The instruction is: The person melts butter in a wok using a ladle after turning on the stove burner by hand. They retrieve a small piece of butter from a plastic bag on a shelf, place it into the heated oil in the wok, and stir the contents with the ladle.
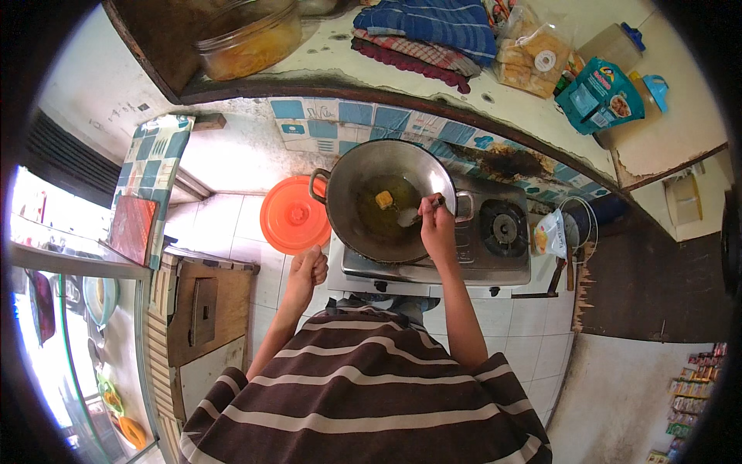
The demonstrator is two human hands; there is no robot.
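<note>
A metal wok [348,232] with two loop handles stands over the left side of a gas stove [487,264]. Shallow oil [377,223] lies in its bottom, and one golden fried piece [384,200], perhaps tofu, sits in it. My right hand [437,223] grips the handle of a metal spatula [407,217], whose blade dips into the oil beside the piece. Curled into a fist, my left hand [309,271] is left of the wok, just below an orange plastic lid [293,211]. I see nothing in its fingers.
The stove's right burner [504,229] is bare. Beyond the wok, a worn shelf [324,87] bears folded cloths [429,32], a glass bowl [252,46], a bag of tofu-like pieces [527,58] and a teal pouch [603,95]. A wooden cabinet [211,307] stands left.
</note>
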